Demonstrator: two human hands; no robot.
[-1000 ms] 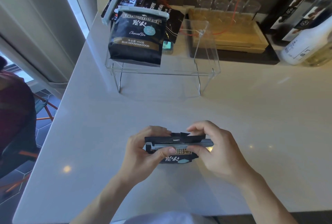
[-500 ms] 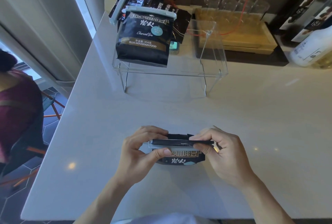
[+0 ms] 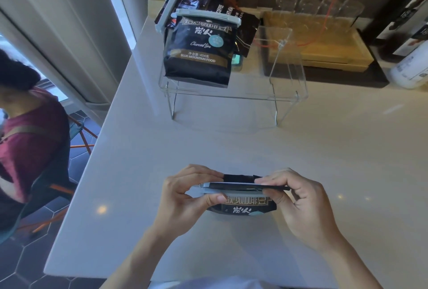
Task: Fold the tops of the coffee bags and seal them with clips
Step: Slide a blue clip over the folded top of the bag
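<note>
A pale countertop (image 3: pixel 231 145) carries a clear acrylic stand (image 3: pixel 234 94) at the back, with a clipped black coffee bag (image 3: pixel 198 54) leaning on its left end. Near the front edge stands another black coffee bag (image 3: pixel 243 208), its folded top caught in a grey sealing clip (image 3: pixel 231 190). The left hand (image 3: pixel 185 198) pinches the clip's left end, thumb in front, fingers behind; the right hand (image 3: pixel 298 200) pinches the right end the same way. The clip looks nearly shut, so the likely trouble is uneven squeezing: the fold could creep out one end, or the latch miss, leaving the seal loose.
</note>
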